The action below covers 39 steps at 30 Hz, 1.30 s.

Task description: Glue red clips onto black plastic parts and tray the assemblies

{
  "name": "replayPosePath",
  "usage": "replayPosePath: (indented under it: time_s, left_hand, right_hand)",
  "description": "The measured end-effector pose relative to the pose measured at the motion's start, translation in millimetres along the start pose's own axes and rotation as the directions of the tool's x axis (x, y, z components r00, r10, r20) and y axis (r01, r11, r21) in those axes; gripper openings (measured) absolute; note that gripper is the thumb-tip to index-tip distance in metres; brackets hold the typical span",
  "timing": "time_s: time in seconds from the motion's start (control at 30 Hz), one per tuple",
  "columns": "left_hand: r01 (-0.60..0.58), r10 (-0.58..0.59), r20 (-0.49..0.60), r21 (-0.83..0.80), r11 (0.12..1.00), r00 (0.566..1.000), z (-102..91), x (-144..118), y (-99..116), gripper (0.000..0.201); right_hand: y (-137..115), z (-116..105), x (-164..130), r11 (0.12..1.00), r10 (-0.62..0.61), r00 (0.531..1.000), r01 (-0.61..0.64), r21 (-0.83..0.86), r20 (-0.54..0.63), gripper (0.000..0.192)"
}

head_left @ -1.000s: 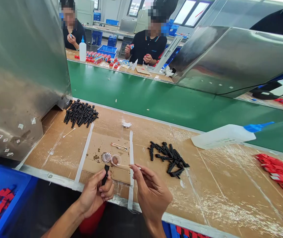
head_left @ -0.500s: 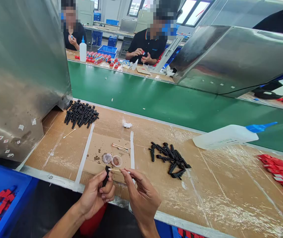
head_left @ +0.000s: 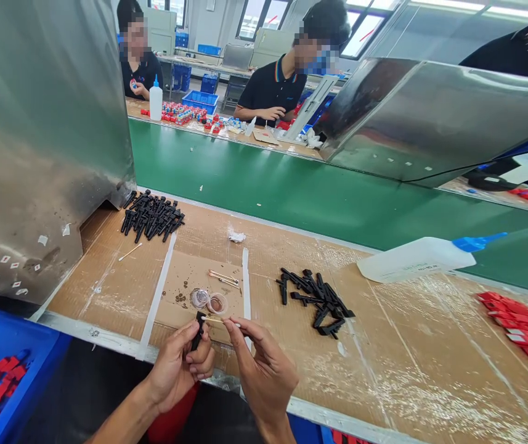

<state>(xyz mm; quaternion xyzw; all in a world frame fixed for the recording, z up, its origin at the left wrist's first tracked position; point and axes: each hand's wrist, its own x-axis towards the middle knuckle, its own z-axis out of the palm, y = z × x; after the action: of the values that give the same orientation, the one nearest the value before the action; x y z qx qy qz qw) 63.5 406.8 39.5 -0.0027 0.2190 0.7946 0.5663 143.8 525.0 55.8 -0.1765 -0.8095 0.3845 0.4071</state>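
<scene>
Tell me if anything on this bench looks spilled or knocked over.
The white squeeze bottle with the blue nozzle lies on its side at the bench's far edge. Small brown spots stain the cardboard beside the two small cups.

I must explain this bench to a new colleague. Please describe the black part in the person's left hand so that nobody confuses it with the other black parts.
On the cardboard-covered bench, look at the near edge, just below the two small round cups. There the left hand holds one slim black part upright, and a swab in the right hand touches its top. It is the only one held; the others lie in piles.
</scene>
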Motion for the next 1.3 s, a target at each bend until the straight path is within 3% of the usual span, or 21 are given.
replayPosePath:
  time_s: [1.3]
  left_hand:
    - [-0.006,0.006,0.001,0.018,1.000,1.000,1.1,-1.5,0.4,0.027]
  right_hand:
    - [-8.4,-3.9,0.5,0.992,-0.087,0.996,0.089,-0.090,0.026,0.019]
